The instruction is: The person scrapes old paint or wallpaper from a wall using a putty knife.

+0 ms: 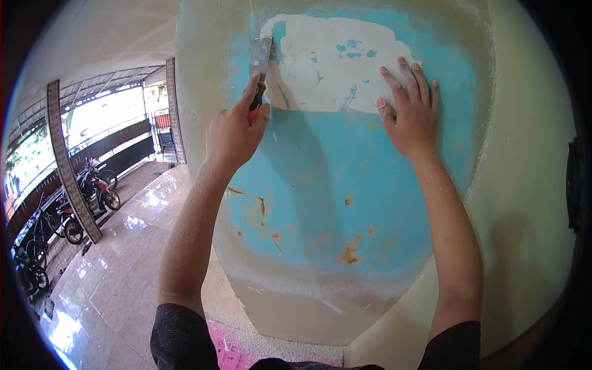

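My left hand (235, 131) grips a putty knife by its dark and red handle. The broad grey blade (260, 54) of the knife points up and lies against the wall, at the left edge of a white patch (327, 61). Around and below that patch the wall (296, 185) is bare turquoise, with brownish chipped spots lower down. My right hand (413, 117) rests flat on the wall with its fingers spread, over the right edge of the white patch. It holds nothing. Whitish dust shows on its fingers.
A pale green wall (530, 160) meets the worked wall at right. To the left, a shiny tiled floor (123, 246) runs out to a porch with a pillar (71, 166) and parked motorbikes (95, 191). A pink sheet (228, 348) and whitish debris (296, 351) lie at the wall's foot.
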`<state>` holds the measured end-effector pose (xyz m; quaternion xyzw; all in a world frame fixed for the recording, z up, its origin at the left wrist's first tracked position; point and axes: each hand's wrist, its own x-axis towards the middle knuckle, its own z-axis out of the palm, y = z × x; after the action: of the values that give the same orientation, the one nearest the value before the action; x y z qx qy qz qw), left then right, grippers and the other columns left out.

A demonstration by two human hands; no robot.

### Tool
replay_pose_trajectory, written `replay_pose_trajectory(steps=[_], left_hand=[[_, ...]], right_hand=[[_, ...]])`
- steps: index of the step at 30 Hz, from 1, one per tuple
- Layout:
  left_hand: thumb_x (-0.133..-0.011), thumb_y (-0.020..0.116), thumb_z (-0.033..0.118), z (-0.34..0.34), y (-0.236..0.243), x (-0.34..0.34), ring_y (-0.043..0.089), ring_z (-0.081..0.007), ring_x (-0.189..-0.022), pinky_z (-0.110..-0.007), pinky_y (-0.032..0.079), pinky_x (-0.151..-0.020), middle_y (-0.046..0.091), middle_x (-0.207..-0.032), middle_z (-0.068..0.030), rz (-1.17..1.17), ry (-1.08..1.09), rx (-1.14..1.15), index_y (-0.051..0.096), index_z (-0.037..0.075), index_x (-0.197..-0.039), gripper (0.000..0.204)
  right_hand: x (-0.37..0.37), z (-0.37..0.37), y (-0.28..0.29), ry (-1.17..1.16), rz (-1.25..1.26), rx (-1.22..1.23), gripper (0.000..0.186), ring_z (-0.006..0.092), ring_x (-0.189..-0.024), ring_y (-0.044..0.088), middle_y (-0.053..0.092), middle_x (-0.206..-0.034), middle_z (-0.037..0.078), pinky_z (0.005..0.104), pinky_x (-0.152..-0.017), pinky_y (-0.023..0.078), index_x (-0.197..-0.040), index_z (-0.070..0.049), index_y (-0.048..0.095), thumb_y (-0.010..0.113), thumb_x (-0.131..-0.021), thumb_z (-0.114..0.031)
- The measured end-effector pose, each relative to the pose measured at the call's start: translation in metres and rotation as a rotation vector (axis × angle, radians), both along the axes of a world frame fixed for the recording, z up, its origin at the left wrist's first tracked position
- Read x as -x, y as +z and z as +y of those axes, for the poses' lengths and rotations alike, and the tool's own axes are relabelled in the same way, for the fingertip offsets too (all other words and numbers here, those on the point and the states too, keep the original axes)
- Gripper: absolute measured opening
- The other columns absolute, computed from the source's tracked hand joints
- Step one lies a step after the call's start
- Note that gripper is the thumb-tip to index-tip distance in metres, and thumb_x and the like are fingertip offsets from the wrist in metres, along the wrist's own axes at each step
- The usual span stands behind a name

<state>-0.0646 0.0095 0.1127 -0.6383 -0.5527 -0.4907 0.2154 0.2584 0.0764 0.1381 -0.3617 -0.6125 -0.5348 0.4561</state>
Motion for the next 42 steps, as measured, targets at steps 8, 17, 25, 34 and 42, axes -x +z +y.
replay_pose_trajectory(steps=[8,17,25,34,42], left_hand=[[-0.091,0.064,0.017,-0.004,-0.126,-0.017,0.071,-0.038,-0.097,-0.043,0.056,-0.083,0.067,-0.13,-0.0123,-0.132,-0.144,0.092,0.027,0.019,-0.159,0.077],[-0.094,0.059,0.019,0.01,-0.145,-0.007,0.069,-0.042,-0.076,-0.049,0.054,-0.069,0.071,-0.087,-0.0211,-0.12,-0.203,-0.051,0.023,0.023,-0.16,0.076],[-0.099,0.05,0.025,-0.017,-0.013,-0.008,0.069,-0.0431,-0.077,-0.053,0.053,-0.073,0.071,-0.085,-0.022,-0.089,-0.064,0.076,0.029,0.024,-0.158,0.062],[-0.1,0.047,0.025,-0.028,-0.003,-0.01,0.07,-0.0422,-0.078,-0.053,0.054,-0.074,0.071,-0.083,-0.0224,-0.038,-0.014,0.099,0.031,0.023,-0.157,0.059],[-0.102,0.045,0.028,-0.015,-0.013,-0.017,0.069,-0.0438,-0.075,-0.055,0.053,-0.073,0.07,-0.081,-0.0233,0.028,-0.015,-0.024,0.032,0.02,-0.156,0.057]], right_hand=[[-0.004,-0.004,-0.008,-0.016,-0.006,0.012,0.056,0.028,-0.151,0.026,0.032,-0.163,0.002,0.0602,-0.121,0.018,-0.15,-0.03,0.043,0.059,-0.096,-0.033],[-0.006,-0.005,-0.011,-0.021,-0.002,0.019,0.056,0.03,-0.15,0.028,0.034,-0.161,0.004,0.0642,-0.119,0.02,-0.148,-0.031,0.045,0.06,-0.095,-0.036],[-0.004,-0.003,-0.011,-0.007,-0.002,0.021,0.056,0.0297,-0.151,0.027,0.034,-0.161,0.003,0.0637,-0.119,0.02,-0.149,-0.031,0.045,0.059,-0.095,-0.036],[-0.002,-0.002,-0.011,-0.002,0.005,0.015,0.056,0.0293,-0.15,0.028,0.034,-0.161,0.002,0.0637,-0.119,0.02,-0.148,-0.031,0.045,0.06,-0.095,-0.036],[-0.003,-0.003,-0.012,-0.007,-0.005,0.001,0.056,0.0288,-0.15,0.028,0.035,-0.161,0.002,0.0638,-0.119,0.02,-0.148,-0.031,0.046,0.061,-0.094,-0.035]])
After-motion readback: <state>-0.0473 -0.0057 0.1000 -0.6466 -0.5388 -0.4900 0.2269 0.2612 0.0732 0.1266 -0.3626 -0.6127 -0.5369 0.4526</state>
